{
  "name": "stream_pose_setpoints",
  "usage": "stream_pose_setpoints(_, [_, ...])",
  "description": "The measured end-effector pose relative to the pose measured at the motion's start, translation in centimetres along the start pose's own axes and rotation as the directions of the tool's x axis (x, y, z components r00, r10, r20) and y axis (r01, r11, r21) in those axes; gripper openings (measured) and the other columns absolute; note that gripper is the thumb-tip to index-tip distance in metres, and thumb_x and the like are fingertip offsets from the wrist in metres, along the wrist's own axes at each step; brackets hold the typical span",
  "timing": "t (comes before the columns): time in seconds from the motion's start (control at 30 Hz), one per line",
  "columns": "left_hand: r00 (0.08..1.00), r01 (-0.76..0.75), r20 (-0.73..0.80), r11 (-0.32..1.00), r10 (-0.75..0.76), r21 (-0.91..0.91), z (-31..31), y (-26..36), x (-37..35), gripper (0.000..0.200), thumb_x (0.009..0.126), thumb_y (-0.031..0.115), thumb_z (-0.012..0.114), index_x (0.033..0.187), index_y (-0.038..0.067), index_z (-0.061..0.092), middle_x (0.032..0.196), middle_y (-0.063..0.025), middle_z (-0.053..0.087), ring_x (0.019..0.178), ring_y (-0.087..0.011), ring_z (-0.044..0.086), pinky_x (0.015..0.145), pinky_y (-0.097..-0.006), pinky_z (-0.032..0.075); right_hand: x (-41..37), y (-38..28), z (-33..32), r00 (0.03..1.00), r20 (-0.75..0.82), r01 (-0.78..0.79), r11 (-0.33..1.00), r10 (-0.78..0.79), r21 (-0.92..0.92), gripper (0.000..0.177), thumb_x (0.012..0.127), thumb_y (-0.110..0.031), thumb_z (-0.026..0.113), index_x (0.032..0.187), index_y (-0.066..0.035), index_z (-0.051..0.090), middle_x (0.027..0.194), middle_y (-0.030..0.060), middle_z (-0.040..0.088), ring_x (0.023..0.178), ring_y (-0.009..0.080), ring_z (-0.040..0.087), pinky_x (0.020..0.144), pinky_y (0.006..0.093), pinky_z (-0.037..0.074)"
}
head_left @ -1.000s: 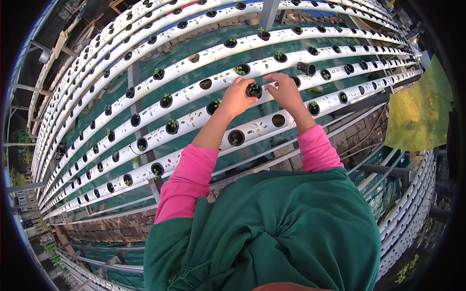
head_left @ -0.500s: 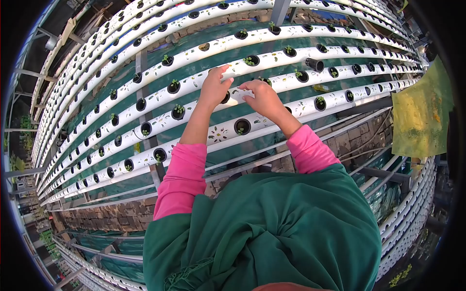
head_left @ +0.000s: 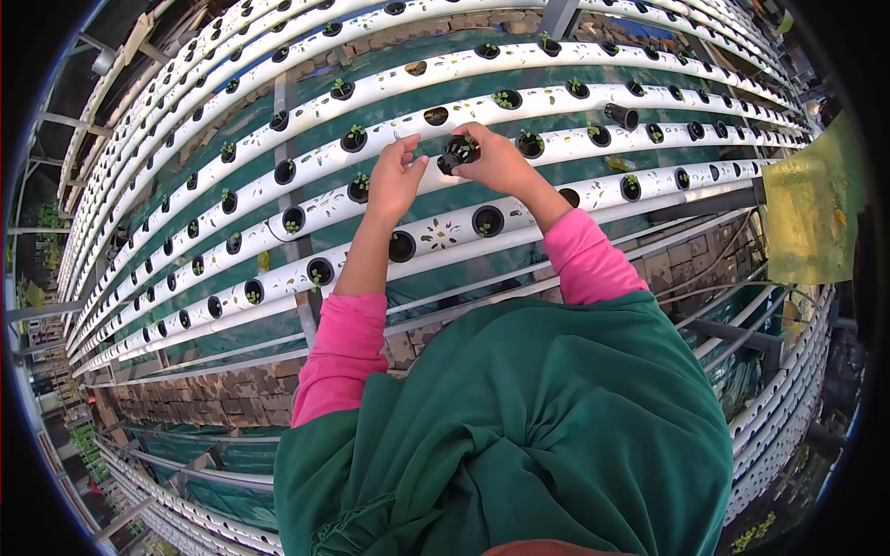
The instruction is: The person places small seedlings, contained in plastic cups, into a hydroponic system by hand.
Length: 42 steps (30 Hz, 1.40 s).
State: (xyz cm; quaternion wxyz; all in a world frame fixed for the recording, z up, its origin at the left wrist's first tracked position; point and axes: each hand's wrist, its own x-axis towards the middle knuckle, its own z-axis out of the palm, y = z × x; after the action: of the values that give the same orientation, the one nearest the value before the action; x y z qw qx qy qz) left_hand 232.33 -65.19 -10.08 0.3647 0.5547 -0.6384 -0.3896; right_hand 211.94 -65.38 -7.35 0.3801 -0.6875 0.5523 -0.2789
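My right hand (head_left: 496, 162) grips a small black net pot (head_left: 457, 155), tilted and raised above the white pipes. Slots in the pot's wall show; what is inside it cannot be made out. Just left of it, my left hand (head_left: 396, 181) is open, its fingers slightly curled and apart from the pot. Beyond the hands, a bare round hole (head_left: 436, 116) shows in a white pipe (head_left: 389, 132). Black pots with green seedlings sit in neighbouring holes, such as a seedling pot (head_left: 353, 139) to the left and another seedling pot (head_left: 530, 144) to the right.
A black cup (head_left: 621, 117) lies tipped over on a pipe to the right. A yellow sheet (head_left: 809, 222) hangs at the far right. Green sheeting (head_left: 389, 102) lies beneath the pipe rows, and a brick strip (head_left: 204, 398) runs below the nearest pipe.
The black net pot now shows in my right hand, held above the pipes. My left hand has come down slightly. The whole view has shifted a little.
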Motion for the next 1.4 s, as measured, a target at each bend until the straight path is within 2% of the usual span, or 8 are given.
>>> stream_pose_setpoints(0.2, [0.895, -0.106, 0.44, 0.993, 0.074, 0.049, 1.4, 3.4, -3.0, 0.05, 0.081, 0.012, 0.069, 0.128, 0.008, 0.055, 0.122, -0.0093, 0.059, 0.106, -0.0209, 0.057, 0.091, -0.0335, 0.047, -3.0, 1.8, -5.2, 0.998, -0.025, -0.047, 0.968, 0.054, 0.248, 0.056, 0.069, -0.009, 0.078, 0.119, -0.004, 0.055, 0.093, 0.0084, 0.066, 0.08, 0.0151, 0.061, 0.072, 0.0293, 0.049])
stream_pose_setpoints(0.33, [0.739, -0.422, 0.634, 0.891, 0.229, 0.17, 3.1, 4.1, -4.6, 0.067, 0.071, 0.014, 0.077, 0.132, 0.009, 0.05, 0.122, -0.011, 0.054, 0.116, -0.0284, 0.05, 0.099, -0.036, 0.043, -6.7, 1.2, -9.4, 0.988, 0.03, -0.145, 0.981, 0.15, -0.127, 0.057, 0.07, -0.003, 0.074, 0.123, -0.005, 0.053, 0.093, 0.0083, 0.065, 0.08, 0.0135, 0.06, 0.072, 0.0271, 0.049])
stream_pose_setpoints(0.4, [0.725, -0.431, 0.654, 0.883, 0.217, 0.185, 3.9, 4.0, -5.0, 0.071, 0.068, 0.015, 0.08, 0.133, 0.01, 0.05, 0.121, -0.0108, 0.053, 0.117, -0.0301, 0.048, 0.1, -0.0373, 0.042, -8.2, 1.2, -10.7, 0.937, 0.076, -0.332, 0.937, 0.341, -0.109, 0.056, 0.068, -0.005, 0.074, 0.121, -0.006, 0.054, 0.096, 0.0097, 0.065, 0.084, 0.0167, 0.062, 0.076, 0.0294, 0.049])
stream_pose_setpoints(0.7, [0.749, -0.597, 0.564, 0.725, 0.348, 0.345, 5.3, 3.4, -5.1, 0.058, 0.065, 0.013, 0.081, 0.118, 0.009, 0.057, 0.107, -0.0086, 0.053, 0.103, -0.0302, 0.055, 0.086, -0.0389, 0.048, -11.6, 4.6, -11.0, 0.972, -0.061, -0.235, 0.925, 0.228, -0.298, 0.051, 0.063, -0.001, 0.067, 0.112, -0.011, 0.055, 0.099, 0.0143, 0.065, 0.093, 0.0319, 0.063, 0.079, 0.0363, 0.048])
stream_pose_setpoints(0.93, [0.825, -0.3, 0.535, 0.943, 0.183, 0.141, 4.3, 5.2, -5.2, 0.052, 0.074, 0.015, 0.072, 0.122, 0.005, 0.056, 0.105, -0.0127, 0.051, 0.096, -0.0282, 0.058, 0.085, -0.0352, 0.048, -12.2, 5.7, -10.2, 0.983, -0.065, -0.184, 0.919, 0.172, -0.347, 0.048, 0.067, 0.003, 0.063, 0.112, -0.011, 0.055, 0.102, 0.018, 0.064, 0.097, 0.0384, 0.061, 0.081, 0.0437, 0.049])
stream_pose_setpoints(1.13, [0.906, -0.09, 0.406, 0.992, 0.116, -0.083, 4.3, 5.5, -4.3, 0.051, 0.082, 0.016, 0.069, 0.129, 0.004, 0.053, 0.109, -0.0092, 0.053, 0.096, -0.0191, 0.06, 0.083, -0.03, 0.05, -12.1, 5.1, -9.6, 0.99, -0.121, -0.13, 0.822, 0.075, -0.555, 0.072, 0.064, -0.007, 0.076, 0.13, -0.018, 0.052, 0.118, 0.0158, 0.056, 0.101, 0.0393, 0.058, 0.088, 0.0448, 0.05])
stream_pose_setpoints(1.2, [0.929, 0.212, 0.37, 0.856, -0.027, -0.471, 4.1, 6.3, -3.7, 0.047, 0.086, 0.012, 0.065, 0.13, 0.004, 0.051, 0.114, -0.0089, 0.055, 0.097, -0.0183, 0.06, 0.085, -0.0303, 0.051, -11.5, 4.0, -9.9, 0.985, -0.166, -0.053, 0.828, -0.049, -0.558, 0.064, 0.067, -0.01, 0.076, 0.128, -0.014, 0.055, 0.113, 0.0166, 0.059, 0.098, 0.0375, 0.06, 0.088, 0.0433, 0.05])
stream_pose_setpoints(1.4, [0.956, 0.27, 0.289, 0.566, -0.058, -0.779, 2.8, 9.7, -2.5, 0.037, 0.094, 0.019, 0.054, 0.126, 0.002, 0.049, 0.108, -0.011, 0.06, 0.095, -0.0233, 0.063, 0.085, -0.0386, 0.054, -8.9, -1.2, -7.2, 0.981, -0.194, 0.041, 0.986, -0.009, 0.159, 0.027, 0.08, -0.015, 0.071, 0.104, -0.003, 0.068, 0.09, 0.0099, 0.069, 0.074, 0.0154, 0.063, 0.07, 0.029, 0.051])
